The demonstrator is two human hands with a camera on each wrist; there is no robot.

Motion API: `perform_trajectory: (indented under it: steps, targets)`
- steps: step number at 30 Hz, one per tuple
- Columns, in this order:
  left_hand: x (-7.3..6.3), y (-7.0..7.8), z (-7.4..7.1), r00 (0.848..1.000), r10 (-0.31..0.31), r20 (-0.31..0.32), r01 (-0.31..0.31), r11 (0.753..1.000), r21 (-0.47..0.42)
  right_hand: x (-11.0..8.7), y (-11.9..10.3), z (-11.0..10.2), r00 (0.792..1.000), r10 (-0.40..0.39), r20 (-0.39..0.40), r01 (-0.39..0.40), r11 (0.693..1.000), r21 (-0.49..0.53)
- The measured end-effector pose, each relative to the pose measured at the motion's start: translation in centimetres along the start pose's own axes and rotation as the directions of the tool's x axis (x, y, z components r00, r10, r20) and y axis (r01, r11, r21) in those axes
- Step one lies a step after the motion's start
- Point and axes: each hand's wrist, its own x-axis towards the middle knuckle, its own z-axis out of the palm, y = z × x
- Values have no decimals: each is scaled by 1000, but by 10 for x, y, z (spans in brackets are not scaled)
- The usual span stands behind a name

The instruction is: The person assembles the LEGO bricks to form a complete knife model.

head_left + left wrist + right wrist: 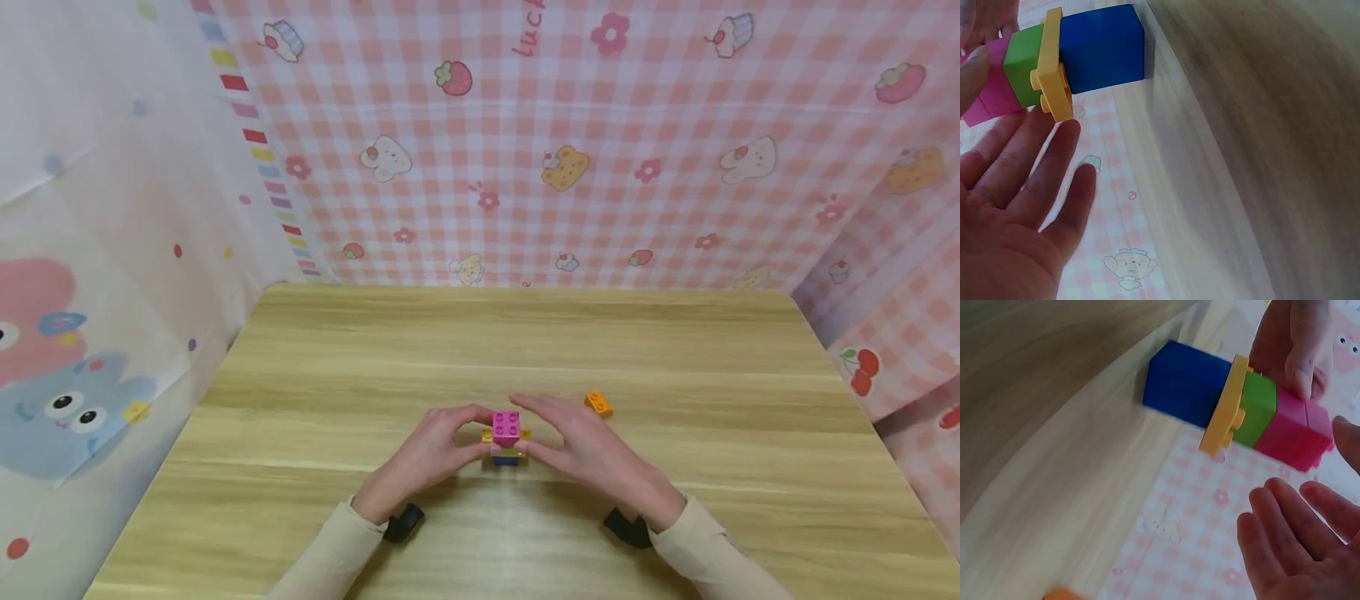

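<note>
At the left of the frame hangs a white cloth [112, 208] printed with cartoon faces and dots; to its right, a pink checked cloth [450, 125] fills the top behind a wood-grain surface [375, 358]. From the lower left, a cream sleeve [322, 550] leads to a black wrist device [403, 523] and the left hand [431, 446], whose grip is clamped on the pink top of a brick stack [506, 427], thumb and fingers on opposite sides. The stack is upright at the lower centre; seen from the right wrist, left to right, it runs blue brick [1182, 384], yellow plate [1225, 406], green brick [1257, 406], two pink bricks [1288, 428]. Right of it, the right hand [588, 450] has its grip apart, fingers extended beside the stack. Near its knuckles, right of centre, an orange brick [597, 404] lies on the surface. Another cream sleeve [720, 550] reaches the lower right.
</note>
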Motion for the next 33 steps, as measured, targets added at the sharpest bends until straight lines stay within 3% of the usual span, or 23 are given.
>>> perform_trajectory:
  steps: [4,12,20,28,33]
  targets:
    - [-2,0,1,998,-53,18,53,999,-2,-10,10,-9,999,48,-14,-48,998,-29]
    - [-5,2,1,997,-79,-21,78,996,-31,-23,42,-32,994,106,-12,-107,989,-101]
    - [-4,3,1,996,-17,-86,8,995,-101,-26,72,-49,987,124,104,-114,988,-102]
    - [0,5,2,991,39,-126,-59,985,-160,-20,95,-56,954,189,232,-175,981,-80]
    - [0,5,2,990,62,-128,-82,984,-156,-18,102,-54,943,203,262,-188,979,-80]
